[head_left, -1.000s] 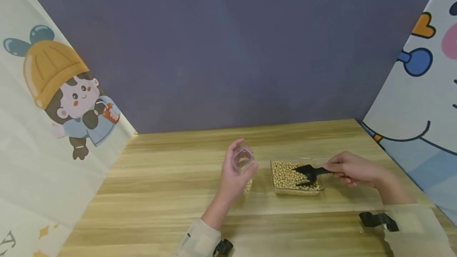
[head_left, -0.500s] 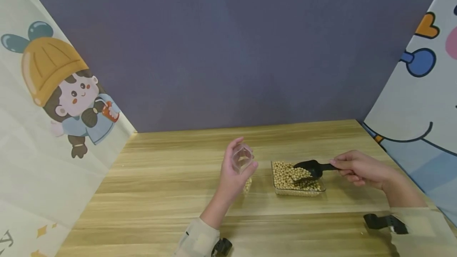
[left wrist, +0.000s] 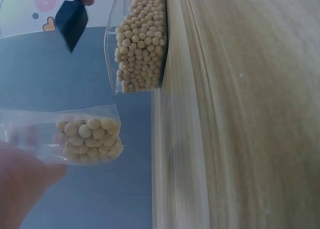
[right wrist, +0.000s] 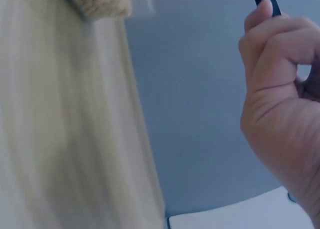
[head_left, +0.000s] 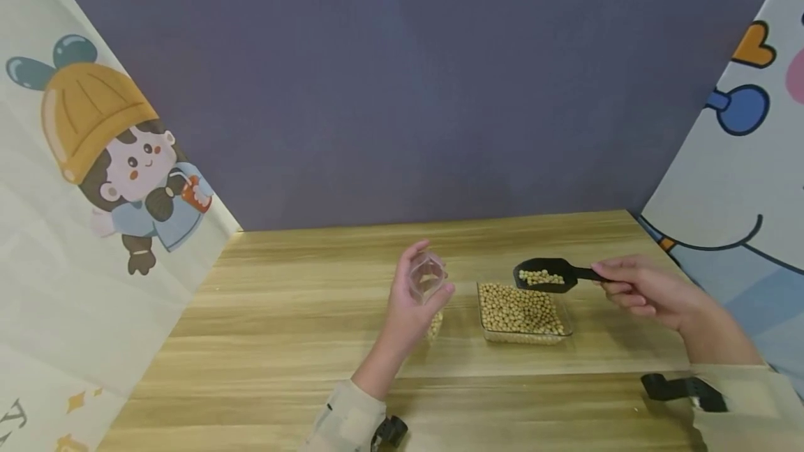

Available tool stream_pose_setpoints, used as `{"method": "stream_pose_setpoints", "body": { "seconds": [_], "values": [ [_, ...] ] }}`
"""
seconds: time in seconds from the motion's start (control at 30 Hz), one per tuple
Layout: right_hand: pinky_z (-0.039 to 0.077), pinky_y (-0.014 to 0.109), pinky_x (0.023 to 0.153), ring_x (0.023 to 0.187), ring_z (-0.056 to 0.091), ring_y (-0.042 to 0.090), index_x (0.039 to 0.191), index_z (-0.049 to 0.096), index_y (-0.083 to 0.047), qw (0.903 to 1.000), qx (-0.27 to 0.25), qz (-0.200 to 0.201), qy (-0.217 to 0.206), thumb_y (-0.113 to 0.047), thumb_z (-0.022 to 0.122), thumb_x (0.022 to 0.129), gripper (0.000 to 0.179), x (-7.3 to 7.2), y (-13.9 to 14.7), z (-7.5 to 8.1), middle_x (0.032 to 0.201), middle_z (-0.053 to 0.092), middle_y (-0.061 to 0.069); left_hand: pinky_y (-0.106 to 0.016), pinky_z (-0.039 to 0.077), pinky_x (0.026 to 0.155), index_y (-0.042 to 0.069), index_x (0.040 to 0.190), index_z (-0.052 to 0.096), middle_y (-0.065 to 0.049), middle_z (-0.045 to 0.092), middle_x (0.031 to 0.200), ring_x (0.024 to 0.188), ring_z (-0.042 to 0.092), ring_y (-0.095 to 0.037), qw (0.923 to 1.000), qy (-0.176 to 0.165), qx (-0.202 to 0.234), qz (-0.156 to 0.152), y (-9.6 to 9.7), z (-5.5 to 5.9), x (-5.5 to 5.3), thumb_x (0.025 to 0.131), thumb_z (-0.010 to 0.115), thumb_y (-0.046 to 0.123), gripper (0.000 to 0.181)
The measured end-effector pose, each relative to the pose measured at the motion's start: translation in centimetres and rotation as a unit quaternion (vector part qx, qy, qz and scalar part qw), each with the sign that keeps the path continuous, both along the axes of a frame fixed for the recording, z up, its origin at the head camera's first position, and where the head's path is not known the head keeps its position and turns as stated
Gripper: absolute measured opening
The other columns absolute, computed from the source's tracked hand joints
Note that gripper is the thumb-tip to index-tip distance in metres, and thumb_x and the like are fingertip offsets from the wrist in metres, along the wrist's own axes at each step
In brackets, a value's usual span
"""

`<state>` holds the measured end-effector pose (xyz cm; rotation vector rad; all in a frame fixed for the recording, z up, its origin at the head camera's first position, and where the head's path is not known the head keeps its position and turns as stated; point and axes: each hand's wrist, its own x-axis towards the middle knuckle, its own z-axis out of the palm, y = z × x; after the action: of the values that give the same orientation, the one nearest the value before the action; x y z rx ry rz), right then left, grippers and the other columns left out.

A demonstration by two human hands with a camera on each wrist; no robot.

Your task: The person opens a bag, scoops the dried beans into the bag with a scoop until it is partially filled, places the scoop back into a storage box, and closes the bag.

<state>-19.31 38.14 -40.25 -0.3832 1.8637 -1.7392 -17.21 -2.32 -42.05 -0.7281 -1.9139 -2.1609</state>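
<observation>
My left hand [head_left: 410,298] grips a clear plastic bag [left wrist: 37,126] near its mouth, which gapes between thumb and fingers. Round beige beans, like soybeans [left wrist: 90,139], fill the bag's bottom. With my right hand [head_left: 647,288] I pinch the handle of a black scoop [head_left: 568,276]. Some beans lie in the scoop, which is raised over the back edge of a clear rectangular box [head_left: 527,337]. That box stands on the table, full of the same beans [head_left: 518,311]. In the right wrist view only the end of the scoop's handle [right wrist: 265,0] shows, between thumb and fingers.
The wood-grain table [head_left: 295,340] runs back to a dark grey-blue panel [head_left: 402,89]. White panels with cartoon prints [head_left: 119,152] close in the left and right sides. The box stands just right of my left hand.
The scoop has come up out of the beans in the box and now carries some, with my right hand moving slightly up and right. My left hand stays put with the bag.
</observation>
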Motion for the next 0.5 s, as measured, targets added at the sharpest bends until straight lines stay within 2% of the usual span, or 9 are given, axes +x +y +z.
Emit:
{"method": "stream_pose_setpoints", "body": {
  "seconds": [0.13, 0.33, 0.43, 0.5],
  "values": [
    [0.004, 0.041, 0.046, 0.053, 0.003, 0.026, 0.079, 0.036, -0.022, 0.9986, -0.051, -0.008, 0.013, -0.022, 0.029, 0.118, 0.040, 0.6, -1.0, 1.5, 0.068, 0.009, 0.006, -0.040, 0.051, 0.108, 0.004, 0.156, 0.035, -0.028, 0.055, 0.128, 0.113, 0.057, -0.013, 1.0000, -0.001, -0.004, -0.003, 0.0, 0.2, 0.1, 0.091, 0.070, -0.005, 0.074],
    [0.001, 0.039, 0.040, 0.049, 0.003, 0.024, 0.092, 0.062, -0.013, 0.9890, -0.145, -0.018, 0.026, -0.017, 0.027, 0.118, 0.044, 2.0, -3.2, 4.2, 0.066, 0.007, 0.005, -0.044, 0.050, 0.109, 0.004, 0.155, 0.037, -0.030, 0.055, 0.128, 0.113, 0.057, -0.016, 0.9999, -0.008, -0.012, -0.006, 0.0, 0.4, 0.2, 0.090, 0.070, -0.005, 0.074],
    [0.000, 0.038, 0.039, 0.048, 0.003, 0.023, 0.096, 0.066, -0.010, 0.9867, -0.154, -0.038, 0.034, -0.016, 0.030, 0.118, 0.043, 2.4, -4.3, 5.9, 0.066, 0.007, 0.005, -0.041, 0.051, 0.109, 0.005, 0.155, 0.038, -0.033, 0.055, 0.130, 0.114, 0.058, -0.020, 0.9997, -0.012, -0.019, -0.008, 0.0, 0.5, 0.2, 0.090, 0.071, -0.004, 0.073],
    [0.000, 0.038, 0.040, 0.049, 0.002, 0.024, 0.086, 0.061, -0.014, 0.9882, -0.134, -0.061, 0.043, -0.018, 0.034, 0.117, 0.042, 2.5, -5.0, 7.1, 0.066, 0.007, 0.005, -0.039, 0.051, 0.108, 0.005, 0.155, 0.038, -0.034, 0.054, 0.131, 0.116, 0.058, -0.025, 0.9996, -0.014, -0.023, -0.012, 0.1, 0.6, 0.2, 0.091, 0.072, -0.003, 0.073]
  ]
}}
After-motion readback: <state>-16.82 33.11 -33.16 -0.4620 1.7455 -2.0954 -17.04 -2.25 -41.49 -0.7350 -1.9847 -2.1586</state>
